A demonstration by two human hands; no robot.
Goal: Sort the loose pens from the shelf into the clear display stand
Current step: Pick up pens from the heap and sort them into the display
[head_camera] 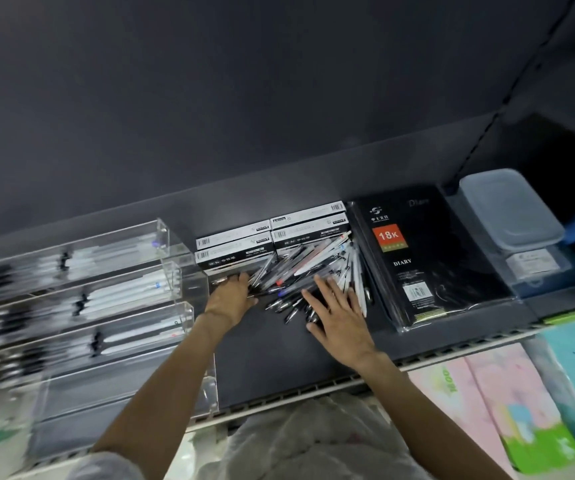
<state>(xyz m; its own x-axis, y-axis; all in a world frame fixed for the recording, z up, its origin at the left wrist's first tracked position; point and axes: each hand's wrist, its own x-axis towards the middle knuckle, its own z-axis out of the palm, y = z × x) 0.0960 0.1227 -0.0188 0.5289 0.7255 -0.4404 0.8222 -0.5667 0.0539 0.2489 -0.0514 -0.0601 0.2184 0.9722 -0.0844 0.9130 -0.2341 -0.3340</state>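
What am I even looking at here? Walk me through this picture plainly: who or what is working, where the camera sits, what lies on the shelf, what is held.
No machine here: a person works with bare hands. The single picture comes from a camera worn on the head, looking down.

On the dark shelf lies a heap of loose pens. Behind it are boxes of pens; to the right, a black diary and a plastic container. On the left stands the clear display stand, its tiers already holding pens.

The left hand touches the heap's left edge; whether it grips a pen is unclear. The right hand lies flat, fingers spread, on the heap.
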